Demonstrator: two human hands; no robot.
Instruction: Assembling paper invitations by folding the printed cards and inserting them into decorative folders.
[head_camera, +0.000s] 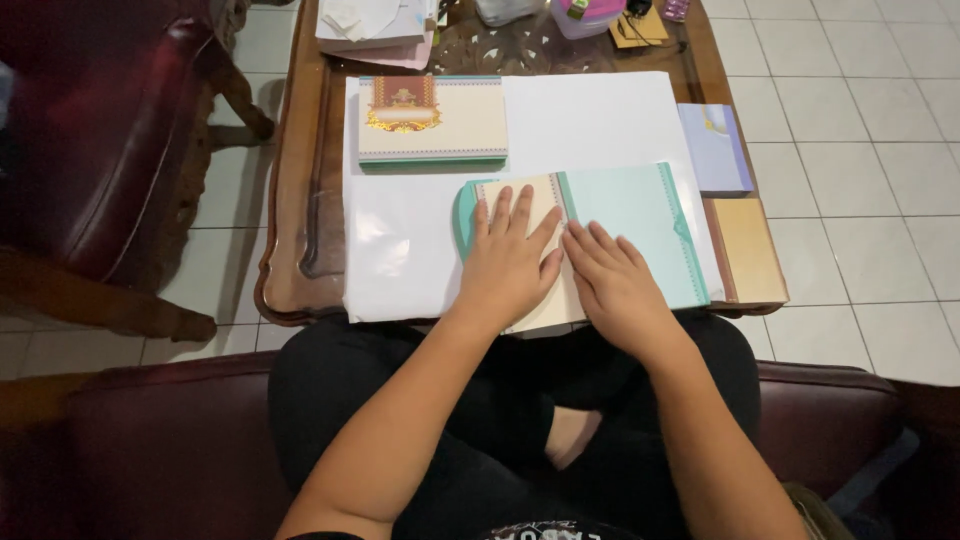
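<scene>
White-tiled floor (860, 130) surrounds a low wooden coffee table (290, 200) with a carved dark rim; a maroon leather armchair (110, 150) stands at its left, and the person sits cross-legged in black trousers on a matching maroon seat (170, 440) at the near edge. Table top: covered by a large white paper sheet (590, 120). Item one, at the near middle of the sheet: an open folding card (610, 215), cream panel on the left with a teal scalloped edge, pale teal panel on the right, its near corner overhanging the table edge. Left hand (510, 260): flat, palm down, fingers spread on the cream panel, pressing rather than clasping anything. Right hand (610, 280): likewise flat and unclenched, fingers together along the fold where cream meets teal, touching the left hand's thumb side. Item two, far left of the sheet: a stack of closed cards (432, 120), cream fronts with a red-and-gold ornament at the upper left and teal edges showing below, well apart from both hands. Item three, right edge: a pile of lavender sheets (715, 148), and just nearer, a pile of tan sheets (750, 250). Far end of the table: a heap of white and pink papers (375, 30), a clear plastic container with a pink lid (590, 15), and other small clutter too indistinct to identify.
</scene>
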